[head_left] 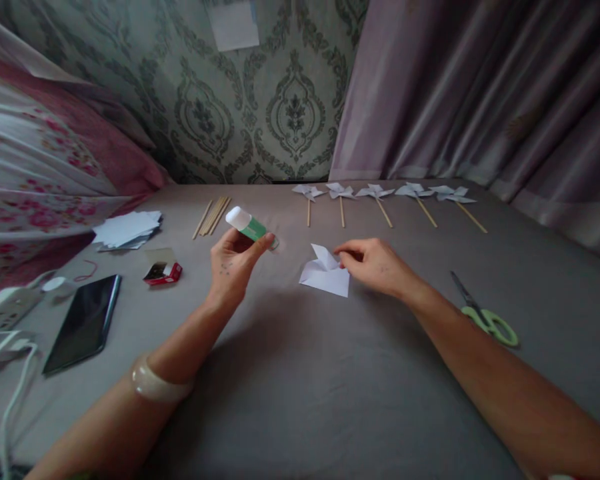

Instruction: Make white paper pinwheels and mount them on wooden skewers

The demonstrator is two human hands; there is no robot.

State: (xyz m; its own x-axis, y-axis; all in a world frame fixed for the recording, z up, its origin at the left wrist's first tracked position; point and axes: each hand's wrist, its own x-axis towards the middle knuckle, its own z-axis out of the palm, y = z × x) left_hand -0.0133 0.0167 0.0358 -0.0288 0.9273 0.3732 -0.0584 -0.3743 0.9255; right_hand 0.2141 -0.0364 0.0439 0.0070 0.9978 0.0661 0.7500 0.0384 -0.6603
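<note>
My left hand (233, 267) is closed around a green and white glue stick (253, 228), held tilted above the cloth. In front of me lies a white paper pinwheel (326, 277), partly folded, with one corner standing up. My right hand (375, 267) pinches the right side of this paper between thumb and curled fingers. Just how the fingertips meet the paper is partly hidden.
Several finished pinwheels on sticks (377, 191) line the back. Green-handled scissors (490, 325) lie right. At left are wooden sticks (214, 217), stacked paper (127, 230), a small red box (163, 273), a phone (84, 325) and a power strip (10, 308).
</note>
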